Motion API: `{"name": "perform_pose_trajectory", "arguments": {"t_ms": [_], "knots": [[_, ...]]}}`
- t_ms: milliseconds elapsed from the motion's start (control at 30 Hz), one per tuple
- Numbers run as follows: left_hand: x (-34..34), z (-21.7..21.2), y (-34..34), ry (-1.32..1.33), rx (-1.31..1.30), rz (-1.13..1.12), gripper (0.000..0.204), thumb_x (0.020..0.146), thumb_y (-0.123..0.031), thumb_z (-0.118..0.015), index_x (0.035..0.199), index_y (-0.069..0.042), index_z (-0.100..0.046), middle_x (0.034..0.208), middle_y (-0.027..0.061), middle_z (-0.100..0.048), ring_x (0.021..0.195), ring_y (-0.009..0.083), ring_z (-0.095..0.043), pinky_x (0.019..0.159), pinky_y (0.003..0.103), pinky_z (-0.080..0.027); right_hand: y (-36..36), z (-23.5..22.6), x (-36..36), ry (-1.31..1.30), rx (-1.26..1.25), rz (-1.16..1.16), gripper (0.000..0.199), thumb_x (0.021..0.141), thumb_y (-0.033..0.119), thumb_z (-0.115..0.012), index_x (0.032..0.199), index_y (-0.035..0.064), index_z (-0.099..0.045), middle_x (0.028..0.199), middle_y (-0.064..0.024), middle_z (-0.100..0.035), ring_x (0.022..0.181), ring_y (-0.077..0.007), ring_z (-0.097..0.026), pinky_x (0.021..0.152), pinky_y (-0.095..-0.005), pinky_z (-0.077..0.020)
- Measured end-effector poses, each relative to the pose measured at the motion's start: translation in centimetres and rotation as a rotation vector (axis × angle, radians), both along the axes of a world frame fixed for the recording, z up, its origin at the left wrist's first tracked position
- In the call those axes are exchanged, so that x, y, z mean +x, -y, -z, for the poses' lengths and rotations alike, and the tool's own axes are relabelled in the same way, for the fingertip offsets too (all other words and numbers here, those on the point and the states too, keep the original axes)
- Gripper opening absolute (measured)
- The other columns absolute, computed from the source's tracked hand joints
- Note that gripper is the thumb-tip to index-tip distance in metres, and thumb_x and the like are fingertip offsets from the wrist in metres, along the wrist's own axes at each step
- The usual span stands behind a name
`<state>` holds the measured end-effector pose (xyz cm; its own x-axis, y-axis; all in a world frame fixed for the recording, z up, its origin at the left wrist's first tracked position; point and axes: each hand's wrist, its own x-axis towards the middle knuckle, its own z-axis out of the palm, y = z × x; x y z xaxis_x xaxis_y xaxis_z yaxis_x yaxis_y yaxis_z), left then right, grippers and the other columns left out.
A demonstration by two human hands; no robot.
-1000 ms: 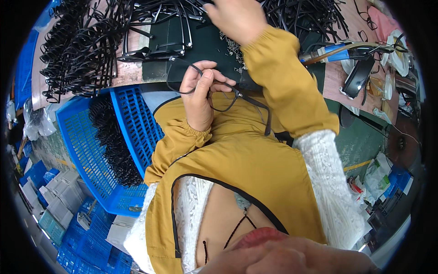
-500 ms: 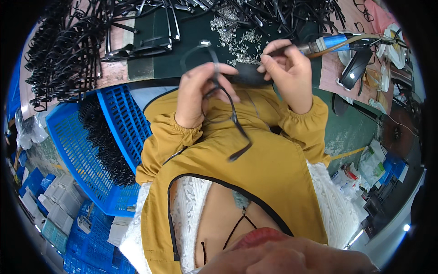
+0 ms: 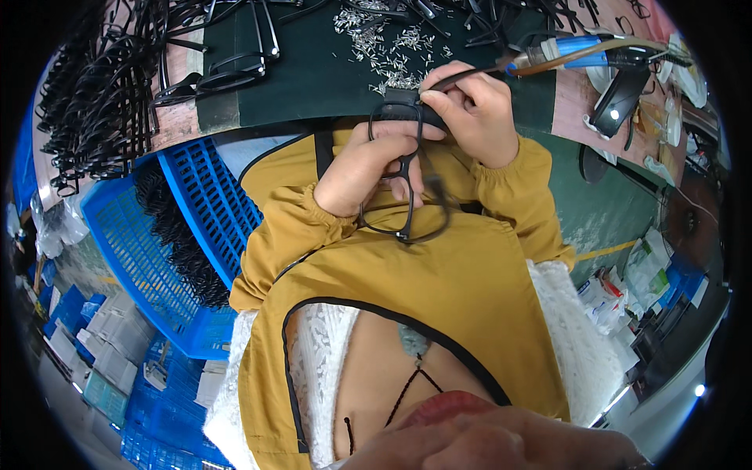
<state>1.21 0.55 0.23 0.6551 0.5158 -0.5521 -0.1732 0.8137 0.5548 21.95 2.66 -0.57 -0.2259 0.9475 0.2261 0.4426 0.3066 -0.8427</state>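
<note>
My left hand (image 3: pixel 364 166) is closed around the middle of a black eyeglass frame (image 3: pixel 410 202), its two rims standing one above the other, over my lap at the table's edge. One temple of this frame hangs on the near side, blurred. My right hand (image 3: pixel 479 113) pinches a slim black temple (image 3: pixel 458 76) between thumb and fingers, its end close to the far corner of the frame. Whether the two touch I cannot tell. Beyond the hands, a heap of tiny silver screws (image 3: pixel 392 59) lies on the dark green mat (image 3: pixel 305 82).
A blue powered screwdriver (image 3: pixel 572 53) lies to the right, behind my right hand. Black glasses parts (image 3: pixel 94 117) are piled at the left, with finished-looking frames (image 3: pixel 227 77) beside them. A blue basket (image 3: pixel 207 184) holding black pieces stands left of my lap.
My left hand has moved right, bringing the eyeglass frame up beside my right hand and turning it. My right hand has shifted slightly left with the temple.
</note>
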Motion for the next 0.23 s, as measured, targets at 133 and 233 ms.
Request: {"name": "perform_pose_trajectory", "arguments": {"t_ms": [133,233], "knots": [[0.68,-0.55,0.09,-0.046,0.009,-0.004,0.041,0.098,-0.013,-0.046,0.128,0.008,-0.063,0.07,0.0164,-0.069,0.056,0.0223,-0.067,0.052,0.027,-0.051,-0.83,0.14,0.07,0.046,0.156,-0.091,0.011,0.084,0.001,-0.075,0.093,-0.0042,-0.071,0.086,-0.0071,-0.068,0.057,-0.0101,-0.049,0.053,-0.0262,-0.0403],[0.39,-0.63,0.19,0.014,-0.058,-0.03,0.043,0.096,-0.018,-0.051,0.131,0.004,-0.063,0.072,0.0186,-0.07,0.056,0.0247,-0.067,0.056,0.03,-0.056,-0.53,0.26,-0.17,0.048,0.1,-0.04,0.011,0.087,0.003,-0.073,0.097,-0.0015,-0.073,0.086,-0.0063,-0.067,0.056,-0.0099,-0.047,0.052,-0.0256,-0.0388]]}}
